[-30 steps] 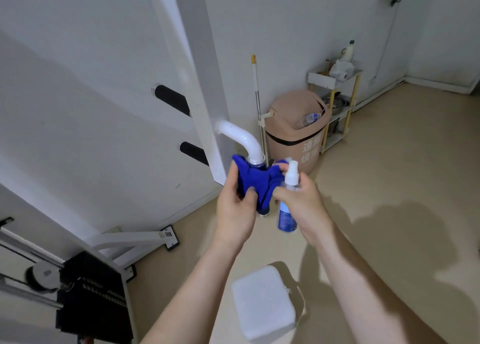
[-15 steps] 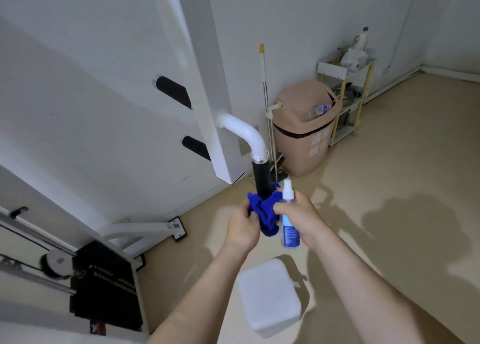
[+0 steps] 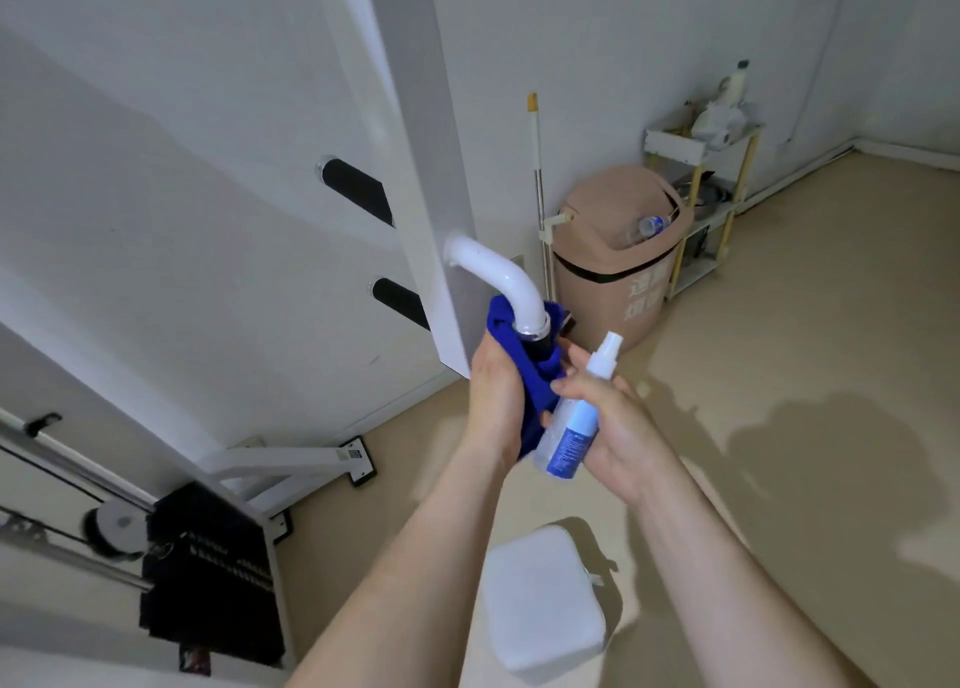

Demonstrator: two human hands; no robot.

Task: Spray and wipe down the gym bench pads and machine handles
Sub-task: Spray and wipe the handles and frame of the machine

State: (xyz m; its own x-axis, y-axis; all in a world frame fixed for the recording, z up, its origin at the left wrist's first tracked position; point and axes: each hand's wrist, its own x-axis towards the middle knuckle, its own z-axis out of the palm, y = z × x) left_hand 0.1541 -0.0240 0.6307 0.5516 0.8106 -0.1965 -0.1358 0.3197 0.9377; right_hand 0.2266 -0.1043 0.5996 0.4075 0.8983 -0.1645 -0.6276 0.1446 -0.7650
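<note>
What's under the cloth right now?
The cloth is wrapped round the black handle just below the white pipe, gripped by the left hand. Only the handle's top shows; the rest is covered.

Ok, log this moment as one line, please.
step: wiping | left hand: grips blue cloth around machine handle | right hand: holds spray bottle

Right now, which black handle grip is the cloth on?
The black grip under the curved white pipe, wrapped in blue cloth; the other two are bare.
</note>
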